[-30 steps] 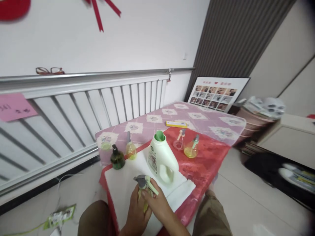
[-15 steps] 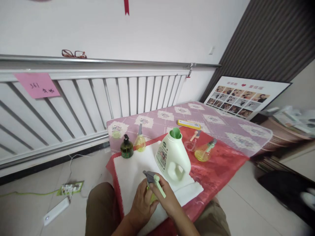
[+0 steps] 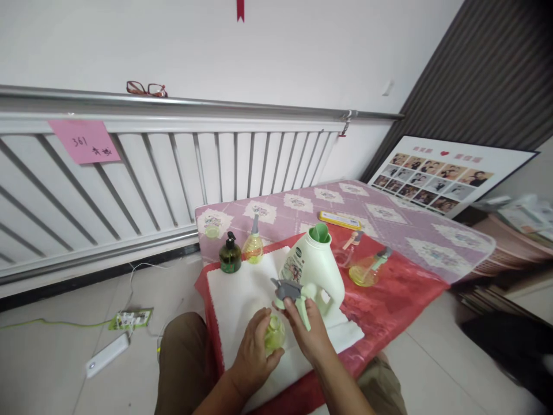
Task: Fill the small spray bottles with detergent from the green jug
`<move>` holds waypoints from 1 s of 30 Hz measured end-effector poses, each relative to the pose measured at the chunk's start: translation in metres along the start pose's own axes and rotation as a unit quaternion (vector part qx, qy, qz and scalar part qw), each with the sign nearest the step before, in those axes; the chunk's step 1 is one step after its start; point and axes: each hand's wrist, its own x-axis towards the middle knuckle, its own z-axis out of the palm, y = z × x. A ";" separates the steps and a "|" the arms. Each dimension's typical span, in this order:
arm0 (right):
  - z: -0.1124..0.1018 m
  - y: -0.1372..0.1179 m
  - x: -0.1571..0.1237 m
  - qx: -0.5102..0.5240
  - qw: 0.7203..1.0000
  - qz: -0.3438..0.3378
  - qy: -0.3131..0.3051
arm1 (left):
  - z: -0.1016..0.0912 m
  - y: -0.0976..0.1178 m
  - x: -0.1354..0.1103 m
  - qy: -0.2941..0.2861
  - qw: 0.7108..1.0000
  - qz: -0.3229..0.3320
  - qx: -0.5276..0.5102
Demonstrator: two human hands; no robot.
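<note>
My left hand (image 3: 254, 354) is wrapped round a small clear bottle of yellow-green liquid (image 3: 275, 333) over the white towel (image 3: 235, 300). My right hand (image 3: 309, 331) pinches the bottle's grey and green trigger spray head (image 3: 290, 291), lifted above the bottle's neck. Just behind stands a white detergent jug (image 3: 314, 271) with an open green spout. Further back on the left are a dark green pump bottle (image 3: 230, 256) and a small yellow spray bottle (image 3: 253, 248).
To the right of the jug, two small spray bottles (image 3: 365, 270) stand on the red cloth (image 3: 389, 300). A yellow flat case (image 3: 340, 219) lies on the pink patterned table cover. Behind is a white radiator (image 3: 173, 167) with glasses (image 3: 147, 89) on top. A power strip (image 3: 107, 363) lies on the floor.
The camera has swung left and down. My right hand has raised the spray head up off the small bottle, which my left hand keeps holding lower down.
</note>
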 end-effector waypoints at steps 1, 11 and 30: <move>0.002 -0.007 0.007 0.034 0.999 -0.011 0.011 | -0.001 0.001 0.001 -0.016 1.000 -0.023 -0.002; 0.036 -0.049 0.114 -0.169 0.955 -0.207 -0.132 | -0.006 0.003 0.007 -0.094 0.985 -0.139 -0.049; -0.039 0.003 0.031 -0.371 0.896 -0.244 0.012 | -0.011 -0.002 0.005 -0.159 0.953 -0.225 -0.125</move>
